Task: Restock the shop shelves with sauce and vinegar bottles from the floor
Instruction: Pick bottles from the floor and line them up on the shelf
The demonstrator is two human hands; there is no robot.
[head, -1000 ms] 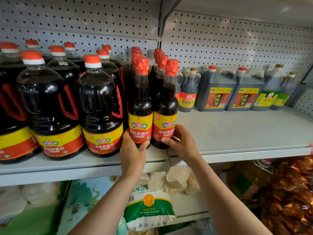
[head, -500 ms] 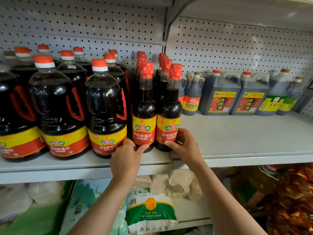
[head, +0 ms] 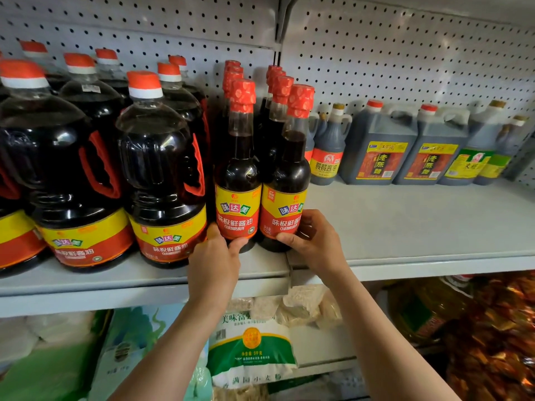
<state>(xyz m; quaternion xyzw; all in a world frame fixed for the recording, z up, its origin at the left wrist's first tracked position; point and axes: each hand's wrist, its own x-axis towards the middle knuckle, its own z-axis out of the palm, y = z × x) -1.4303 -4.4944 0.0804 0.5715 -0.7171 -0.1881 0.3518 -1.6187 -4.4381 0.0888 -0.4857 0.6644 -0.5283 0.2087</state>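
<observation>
Dark sauce bottles [head: 238,169] wear red caps and yellow-and-red labels; the grey pegboard [head: 405,59] is dotted with black holes.

Bright, even light falls from above and in front, leaving white glare spots on the big dark plastic soy-sauce jugs with orange caps [head: 162,169]. The lower shelf sits in shadow. Wide-angle distortion bends the grey metal shelf edge [head: 434,266]; the crinkly red-orange packets [head: 498,342] at the lower right are blurred.

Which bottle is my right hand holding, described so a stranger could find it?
On the grey metal shelf, find the two rows of slim soy sauce bottles beside the big handled jugs. Yours is the front bottle of the right row, gripped by your right hand; bare shelf lies to its right.
</observation>
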